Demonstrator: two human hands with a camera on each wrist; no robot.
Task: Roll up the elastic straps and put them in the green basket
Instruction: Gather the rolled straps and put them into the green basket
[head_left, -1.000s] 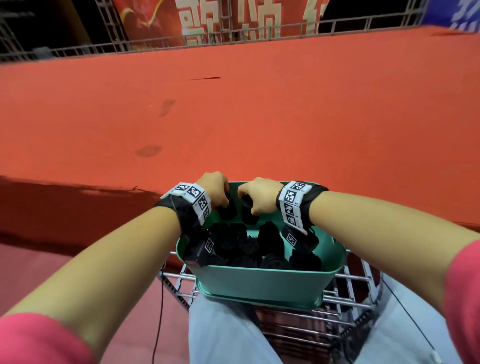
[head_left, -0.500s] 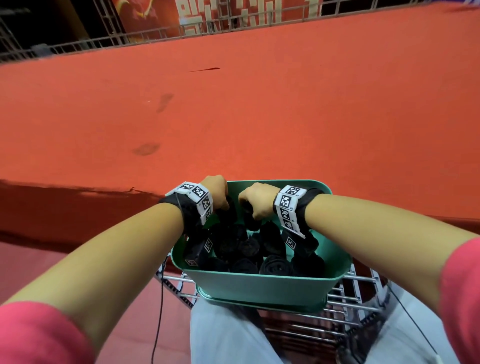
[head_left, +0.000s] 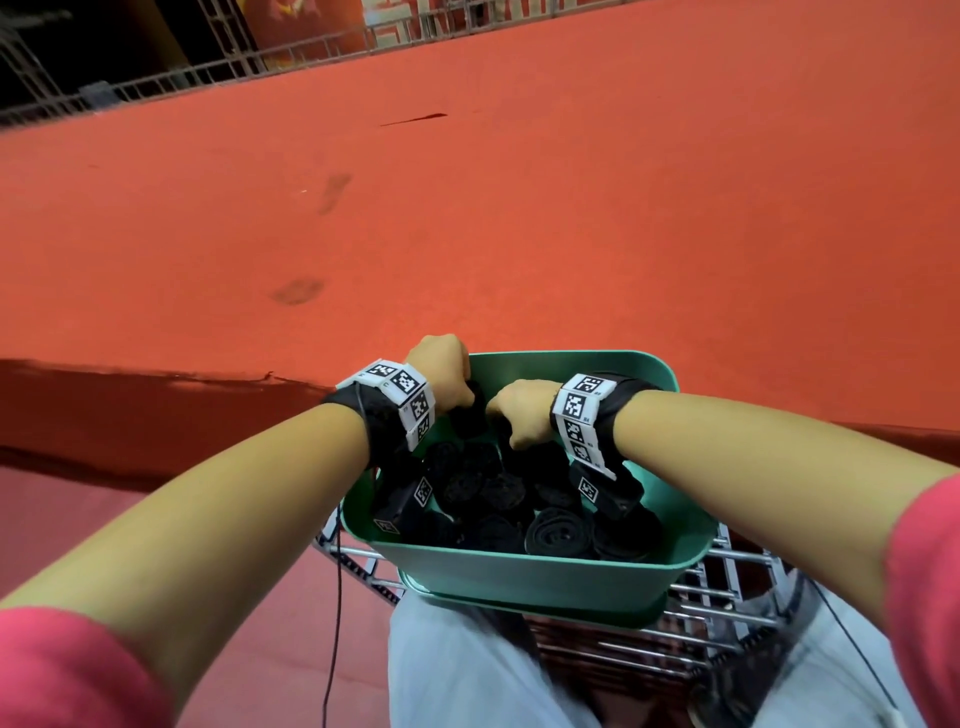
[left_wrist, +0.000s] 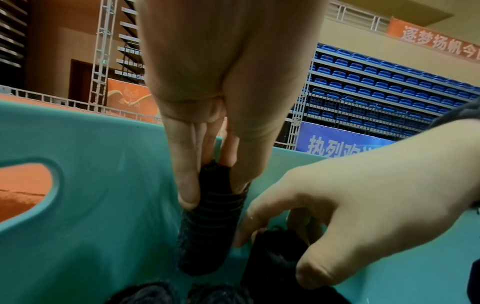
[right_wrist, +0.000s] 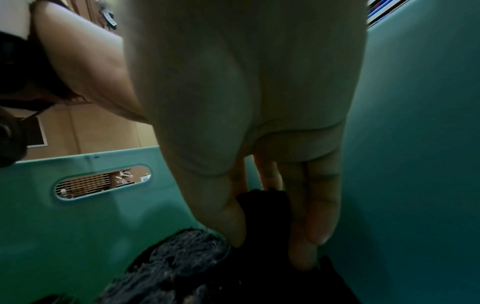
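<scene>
Red carpet surrounds the green basket. Left hand pinches one rolled strap; right hand pinches another roll inside it.

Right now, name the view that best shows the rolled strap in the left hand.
Left wrist: the left hand pinches the ribbed rolled strap in full view. Head view shows only its top beneath the knuckles; right wrist view doesn't clearly show it.

Left hand pinching downward, right hand pinching, forearms extended
</scene>
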